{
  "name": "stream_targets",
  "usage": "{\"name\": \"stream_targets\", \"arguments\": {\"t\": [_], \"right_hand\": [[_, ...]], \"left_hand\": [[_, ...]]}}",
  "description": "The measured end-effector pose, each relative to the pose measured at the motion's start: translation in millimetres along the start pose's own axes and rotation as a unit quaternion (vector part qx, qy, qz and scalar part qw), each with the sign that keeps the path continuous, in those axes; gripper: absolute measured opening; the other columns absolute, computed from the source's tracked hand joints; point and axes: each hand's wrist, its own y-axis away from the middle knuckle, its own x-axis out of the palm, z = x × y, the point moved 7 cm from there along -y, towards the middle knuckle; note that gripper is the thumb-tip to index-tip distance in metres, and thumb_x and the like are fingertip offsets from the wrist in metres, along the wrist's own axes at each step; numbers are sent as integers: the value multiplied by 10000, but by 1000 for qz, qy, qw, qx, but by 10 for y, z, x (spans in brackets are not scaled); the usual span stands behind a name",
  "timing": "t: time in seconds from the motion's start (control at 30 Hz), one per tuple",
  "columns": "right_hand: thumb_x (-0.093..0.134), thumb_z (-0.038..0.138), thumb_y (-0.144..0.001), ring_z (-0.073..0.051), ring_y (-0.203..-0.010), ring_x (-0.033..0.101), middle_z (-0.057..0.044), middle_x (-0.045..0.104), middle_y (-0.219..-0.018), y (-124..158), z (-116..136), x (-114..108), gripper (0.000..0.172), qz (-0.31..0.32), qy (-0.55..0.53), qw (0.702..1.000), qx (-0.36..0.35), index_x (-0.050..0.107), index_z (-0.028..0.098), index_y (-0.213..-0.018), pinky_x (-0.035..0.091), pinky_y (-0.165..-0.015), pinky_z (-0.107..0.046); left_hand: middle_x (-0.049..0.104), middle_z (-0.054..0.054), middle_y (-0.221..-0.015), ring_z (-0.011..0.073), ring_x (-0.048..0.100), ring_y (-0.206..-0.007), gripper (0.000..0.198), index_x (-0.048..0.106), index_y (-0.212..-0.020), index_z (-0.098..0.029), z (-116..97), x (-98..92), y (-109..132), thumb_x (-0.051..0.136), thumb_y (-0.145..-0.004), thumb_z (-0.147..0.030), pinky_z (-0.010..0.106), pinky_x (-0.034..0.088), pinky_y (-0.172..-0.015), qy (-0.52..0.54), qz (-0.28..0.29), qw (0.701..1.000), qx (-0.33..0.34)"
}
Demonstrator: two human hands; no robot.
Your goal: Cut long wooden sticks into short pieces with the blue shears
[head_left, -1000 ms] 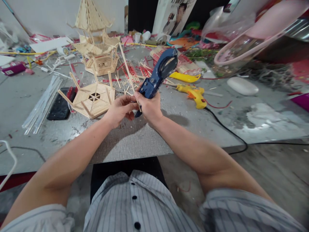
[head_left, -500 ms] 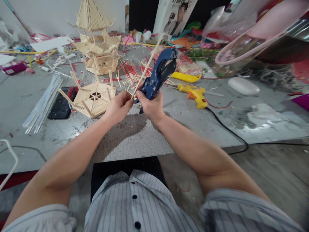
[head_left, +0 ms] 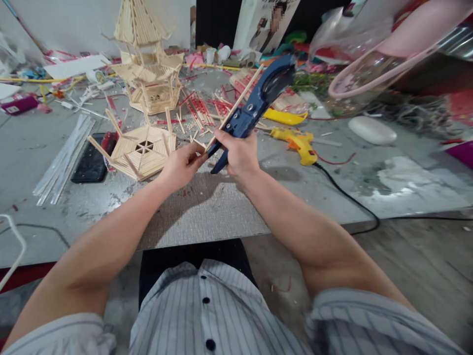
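My left hand (head_left: 185, 165) is closed, its thumb and fingertips pinching the lower end of a thin wooden stick (head_left: 247, 89). The stick slants up and right, alongside a dark blue pipe cutter (head_left: 247, 116). My right hand (head_left: 242, 150) is wrapped round the cutter's handles, with the curved head pointing away from me. The right thumb lies close to the stick; I cannot tell whether it presses on it. Left of my hands a hexagonal wooden stick base (head_left: 144, 150) with upright posts rests on the table. Behind it stands a tiered stick pavilion (head_left: 148, 69).
A yellow glue gun (head_left: 295, 143) with a black cord lies to the right, near a yellow curved handle (head_left: 284, 116) and a white mouse (head_left: 372, 130). Clear glue sticks (head_left: 62, 158) and a black phone (head_left: 89, 165) lie left. Red-marked sticks (head_left: 199, 111) are scattered behind.
The cutter has turned and tipped up and to the right in my right hand. The stick now lies close along its side. My left hand has shifted only slightly.
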Motion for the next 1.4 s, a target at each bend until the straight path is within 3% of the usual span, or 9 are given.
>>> {"name": "stream_targets", "arguments": {"t": [0.17,0.3,0.47,0.57,0.77,0.93,1.1,1.27,1.4], "right_hand": [[703,278,-640,-60,-507,537,74,501,-588,-120,17,-117,239,-32,-23,999,9,481,193,-667,491,-531,-233],[685,269,-654,-67,-529,559,78,490,-594,-258,10,-287,232,-88,-29,996,-8,467,197,-687,503,-564,-244],[675,281,-653,-67,-525,557,85,487,-581,-318,-24,-373,233,-121,-22,992,-18,459,203,-689,503,-578,-243],[652,266,-666,-69,-534,553,81,492,-586,-285,-45,-351,202,-123,-3,992,-13,463,200,-687,490,-570,-240],[659,250,-648,-69,-559,541,68,514,-632,-239,-59,-296,186,-109,31,993,-25,488,191,-687,476,-567,-239],[664,226,-647,-89,-579,541,47,529,-649,-230,-89,-262,164,-93,33,995,-16,511,183,-690,484,-608,-278],[667,204,-641,-95,-560,538,48,540,-626,-186,-83,-222,164,-89,25,996,2,516,182,-699,485,-611,-289],[673,205,-624,-81,-526,525,62,536,-589,-159,-70,-210,171,-91,12,996,19,506,184,-655,483,-579,-268],[674,207,-619,-80,-539,532,61,550,-599,-160,-67,-216,166,-96,0,995,17,512,186,-649,489,-591,-262]], "left_hand": [[515,-15,-570,75,446,-523,276,590,-823,-137,-18,-14,3,394,-873,-325,208,343,-518,-42,11,999,-5],[627,83,-837,135,556,-714,265,632,-940,-118,-14,43,13,419,-855,-249,260,419,-630,-182,23,982,42],[570,120,-1221,252,502,-1108,362,550,-1181,-142,-108,356,109,395,-878,-262,396,419,-897,-282,108,942,149],[527,126,-1294,271,445,-1206,394,494,-1239,-119,-115,523,169,381,-893,-269,433,380,-963,-297,184,922,168],[622,100,-1101,200,548,-1020,327,579,-1111,-118,-69,482,156,338,-901,-192,314,441,-863,-332,207,911,131],[617,103,-919,210,559,-922,307,641,-928,-128,-85,397,139,344,-899,-203,310,447,-759,-398,207,888,101],[608,109,-897,243,563,-931,264,605,-919,-121,-72,328,133,373,-890,-242,314,449,-672,-430,181,883,58],[627,117,-888,229,603,-840,272,565,-968,-135,-8,244,123,312,-894,-205,304,439,-617,-414,156,897,11],[646,103,-861,182,609,-743,239,545,-1008,-147,80,106,79,352,-876,-198,297,440,-649,-328,107,938,-30]]}}
